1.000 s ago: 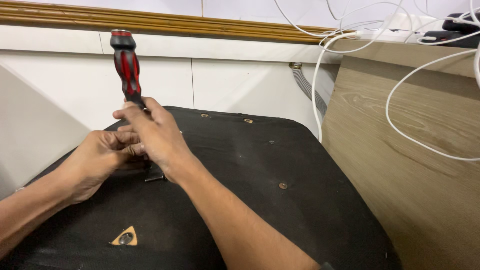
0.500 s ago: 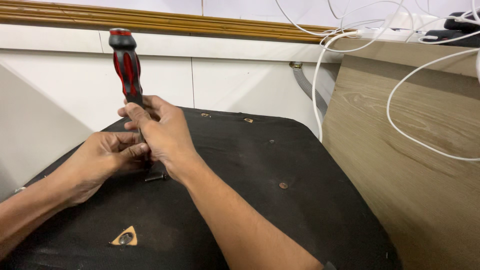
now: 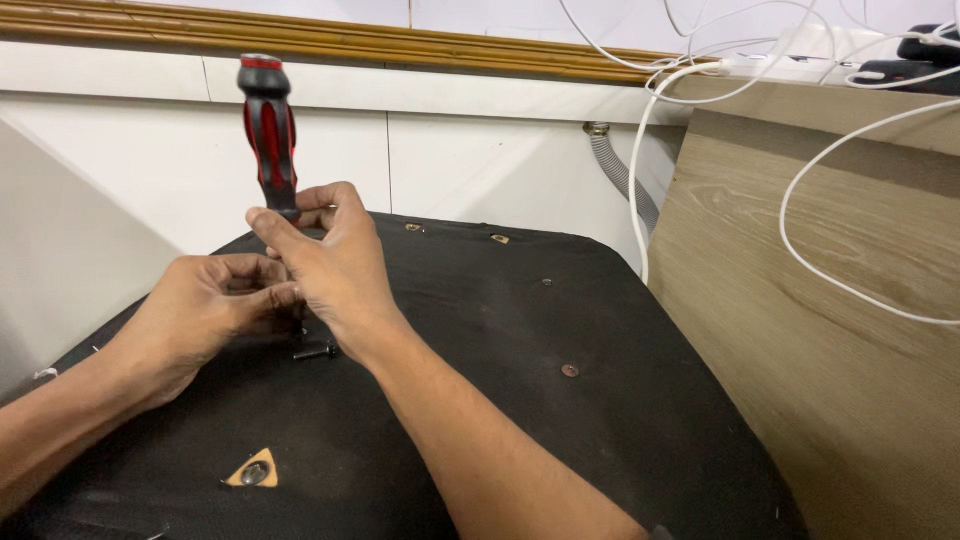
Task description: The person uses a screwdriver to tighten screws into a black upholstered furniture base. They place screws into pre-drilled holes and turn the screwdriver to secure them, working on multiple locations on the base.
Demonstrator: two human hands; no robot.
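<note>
A red and black screwdriver [image 3: 268, 130] stands upright, its handle above my hands and its tip hidden behind them. My right hand [image 3: 335, 265] grips it just below the handle, around the shaft. My left hand [image 3: 205, 305] curls its fingers low around the shaft where it meets the black fabric panel [image 3: 520, 400]. A small dark bolt [image 3: 315, 351] lies on the fabric just below my hands.
The fabric panel carries several small metal fasteners [image 3: 569, 370] and a triangular cut-out showing a bolt head [image 3: 252, 470]. A wooden board [image 3: 830, 320] stands to the right with white cables [image 3: 800, 200] draped over it. A white tiled wall and a grey corrugated hose [image 3: 620, 170] lie behind.
The screwdriver has stayed upright in place. My right-hand fingers have shifted slightly around the shaft, as in a turn.
</note>
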